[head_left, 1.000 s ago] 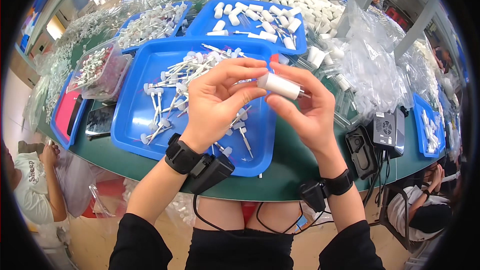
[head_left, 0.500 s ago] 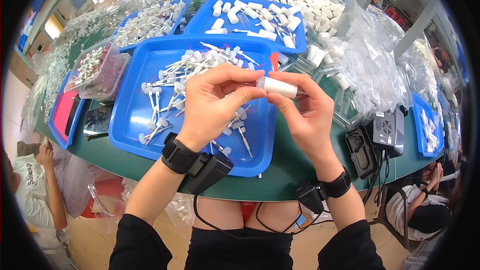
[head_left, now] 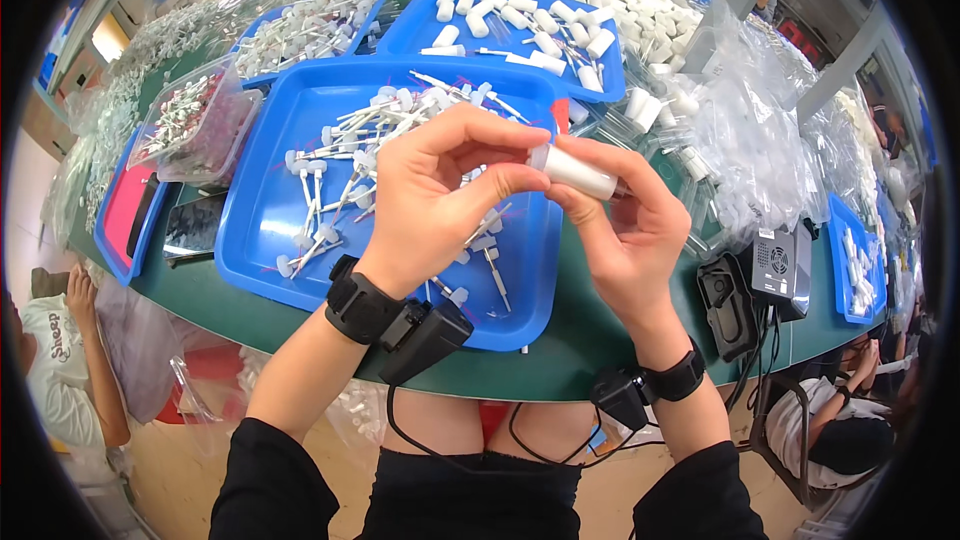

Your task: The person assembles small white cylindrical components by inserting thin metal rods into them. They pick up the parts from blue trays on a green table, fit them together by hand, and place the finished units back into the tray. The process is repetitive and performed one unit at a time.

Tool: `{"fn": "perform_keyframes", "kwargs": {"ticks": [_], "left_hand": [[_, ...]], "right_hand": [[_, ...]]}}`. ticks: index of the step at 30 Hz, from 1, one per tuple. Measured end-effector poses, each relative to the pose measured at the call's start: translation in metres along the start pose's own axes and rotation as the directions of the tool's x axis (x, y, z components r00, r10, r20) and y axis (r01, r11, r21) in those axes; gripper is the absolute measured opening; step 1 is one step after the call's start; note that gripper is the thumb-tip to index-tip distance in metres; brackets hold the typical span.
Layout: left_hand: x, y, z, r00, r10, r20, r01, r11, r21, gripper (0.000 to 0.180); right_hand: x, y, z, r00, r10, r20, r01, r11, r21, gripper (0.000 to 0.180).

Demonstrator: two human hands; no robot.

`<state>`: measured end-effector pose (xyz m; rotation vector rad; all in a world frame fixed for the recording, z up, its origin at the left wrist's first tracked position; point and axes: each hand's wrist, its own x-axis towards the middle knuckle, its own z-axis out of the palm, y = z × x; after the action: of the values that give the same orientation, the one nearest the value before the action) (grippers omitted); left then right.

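Observation:
Above the right part of a large blue tray [head_left: 262,252], both my hands meet on a small clear tube with a white cylinder inside [head_left: 582,176]. My left hand [head_left: 420,205] pinches its translucent cap end [head_left: 540,157] between thumb and forefinger. The tube's body is gripped by my right hand [head_left: 638,245], thumb below and fingers above; its far end is partly hidden by those fingers. The tube tilts down toward the right. Beneath my left hand, the tray holds several thin white sticks with translucent caps [head_left: 318,235], some hidden by the hand.
Behind lies a blue tray of white cylinders [head_left: 447,35], beside a blue tray of capped sticks [head_left: 310,30]. A clear plastic box [head_left: 190,130] and a phone [head_left: 195,225] sit left. Plastic bags [head_left: 750,140] and a grey device [head_left: 782,270] stand right. People sit at both sides.
Both hands have shifted slightly right with the tube. Its right end has dipped, so it tilts more than before. The grip of both hands looks much the same.

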<state>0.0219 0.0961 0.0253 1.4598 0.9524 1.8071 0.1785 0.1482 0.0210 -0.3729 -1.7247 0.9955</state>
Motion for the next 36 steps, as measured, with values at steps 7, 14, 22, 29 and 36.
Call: {"fn": "perform_keyframes", "kwargs": {"ticks": [7, 14, 22, 29, 36], "left_hand": [[-0.002, 0.002, 0.000, 1.000, 0.008, 0.014, -0.009, 0.999, 0.051, 0.022], [-0.004, -0.001, -0.004, 0.994, 0.066, 0.082, -0.077, 0.985, 0.151, 0.026], [-0.001, -0.005, -0.002, 0.999, 0.022, 0.030, -0.026, 0.994, 0.111, 0.029], [0.000, -0.003, 0.002, 0.983, -0.172, 0.071, 0.174, 0.985, -0.020, 0.038], [0.000, -0.003, 0.000, 0.981, -0.182, 0.071, 0.176, 0.981, 0.087, 0.038]], "right_hand": [[-0.004, 0.000, 0.002, 0.998, 0.034, -0.047, -0.035, 0.999, -0.013, 0.025], [-0.005, -0.003, 0.003, 0.997, 0.072, -0.031, -0.071, 0.997, 0.034, 0.026], [0.004, 0.010, -0.004, 0.994, -0.095, 0.053, 0.105, 0.968, -0.226, 0.027], [0.000, 0.027, -0.007, 0.942, 0.317, 0.114, -0.320, 0.947, 0.011, 0.021], [0.011, 0.024, -0.014, 0.844, 0.516, 0.143, -0.511, 0.696, 0.504, 0.046]]}}
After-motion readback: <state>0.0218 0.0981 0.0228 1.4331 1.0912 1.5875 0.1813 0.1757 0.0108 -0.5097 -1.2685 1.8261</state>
